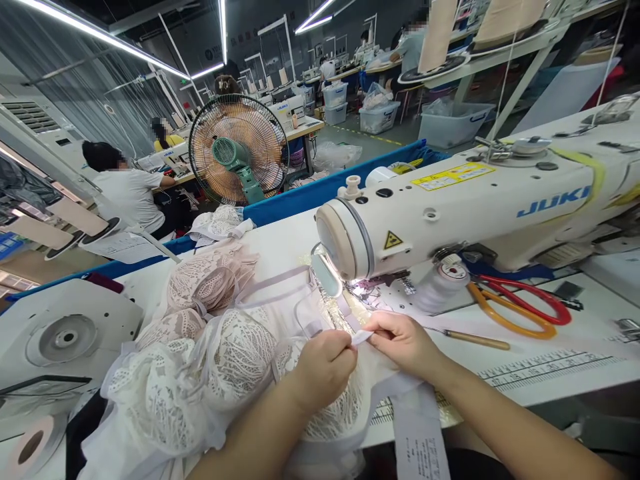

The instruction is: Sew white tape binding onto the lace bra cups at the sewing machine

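My left hand and my right hand are both closed, pinching a narrow white fabric strap between them. They are just in front of the needle area of a white sewing machine. Beneath my hands lies a white lace bra, partly covered by my left hand and forearm. More white lace cups and a pile of pinkish lace cups are heaped to the left. A printed label hangs over the table's front edge below my right wrist.
Orange-handled scissors, red-handled scissors and a wooden-handled tool lie right of my hands. A thread cone stands under the machine arm. Beyond the table are a large fan and a seated person.
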The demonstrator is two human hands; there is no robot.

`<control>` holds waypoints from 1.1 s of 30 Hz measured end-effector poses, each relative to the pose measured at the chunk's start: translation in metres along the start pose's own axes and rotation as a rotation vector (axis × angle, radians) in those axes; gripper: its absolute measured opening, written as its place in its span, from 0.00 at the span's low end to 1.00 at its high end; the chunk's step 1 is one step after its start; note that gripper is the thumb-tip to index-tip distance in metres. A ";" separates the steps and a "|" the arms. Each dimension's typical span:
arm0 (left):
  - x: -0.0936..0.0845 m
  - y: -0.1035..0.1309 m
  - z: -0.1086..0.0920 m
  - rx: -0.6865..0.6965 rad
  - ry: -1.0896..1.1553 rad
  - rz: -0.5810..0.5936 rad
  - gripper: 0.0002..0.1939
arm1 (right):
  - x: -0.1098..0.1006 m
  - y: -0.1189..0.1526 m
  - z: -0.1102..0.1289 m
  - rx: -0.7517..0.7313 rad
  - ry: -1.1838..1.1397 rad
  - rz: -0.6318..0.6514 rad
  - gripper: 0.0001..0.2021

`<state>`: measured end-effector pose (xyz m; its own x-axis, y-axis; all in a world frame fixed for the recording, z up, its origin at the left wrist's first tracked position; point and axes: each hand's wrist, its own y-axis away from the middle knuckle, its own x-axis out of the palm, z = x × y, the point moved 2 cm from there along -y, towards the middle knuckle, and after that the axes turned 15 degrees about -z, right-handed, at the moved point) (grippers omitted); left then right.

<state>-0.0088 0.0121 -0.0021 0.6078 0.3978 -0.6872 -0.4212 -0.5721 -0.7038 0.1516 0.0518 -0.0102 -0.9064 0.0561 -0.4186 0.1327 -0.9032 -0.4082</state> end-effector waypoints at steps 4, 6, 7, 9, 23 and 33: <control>-0.001 -0.001 -0.001 0.046 -0.011 -0.038 0.17 | -0.002 0.000 0.002 -0.002 -0.001 -0.003 0.09; -0.002 -0.001 -0.002 0.064 -0.019 -0.060 0.17 | -0.003 0.000 0.003 -0.010 0.001 -0.008 0.08; -0.002 -0.002 -0.002 0.076 -0.025 -0.077 0.16 | -0.003 0.000 0.004 -0.012 -0.001 -0.009 0.08; -0.003 -0.003 -0.003 0.100 -0.036 -0.115 0.16 | -0.005 0.000 0.005 -0.017 -0.009 -0.006 0.08; 0.004 -0.011 0.018 -0.825 0.603 0.070 0.05 | -0.010 -0.004 0.004 0.101 0.017 0.125 0.12; 0.014 -0.011 0.022 -1.254 1.066 0.099 0.11 | -0.015 0.001 0.000 0.289 -0.042 0.094 0.15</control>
<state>-0.0106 0.0403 -0.0076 0.9967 -0.0114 0.0809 -0.0331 -0.9618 0.2717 0.1650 0.0497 -0.0044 -0.9123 -0.0457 -0.4070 0.1026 -0.9876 -0.1191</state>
